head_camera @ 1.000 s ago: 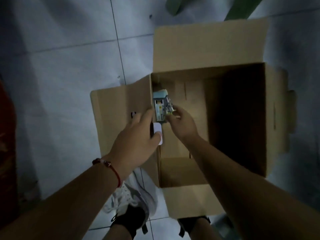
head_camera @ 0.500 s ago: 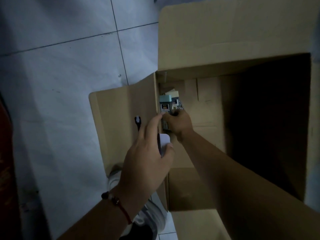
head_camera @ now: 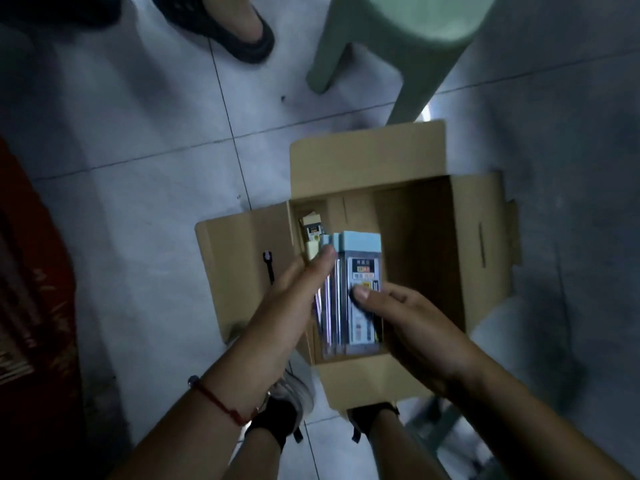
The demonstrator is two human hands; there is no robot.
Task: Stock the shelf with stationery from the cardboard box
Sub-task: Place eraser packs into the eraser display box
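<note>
- The cardboard box [head_camera: 433,237] sits open on the tiled floor [head_camera: 121,168], its flaps folded outward.
- Both hands hold a bundle of stationery packs [head_camera: 349,296] above the box's near left corner.
- The left hand [head_camera: 287,313] grips the bundle's left side, its thumb curled over the upper left edge.
- The right hand [head_camera: 412,327] clasps the right side, with its thumb pressed flat on the printed label of the front pack.
- The packs look like clear cases with pale blue tops, though blur makes the contents hard to read.
- More stationery [head_camera: 311,230] remains in the box's far left corner.
- A small black item [head_camera: 268,268] lies on the left flap.
- A green plastic stool [head_camera: 398,46] stands beyond the box; another person's sandalled foot [head_camera: 235,29] is near it.
- A red string bracelet [head_camera: 221,400] circles the left wrist.
</note>
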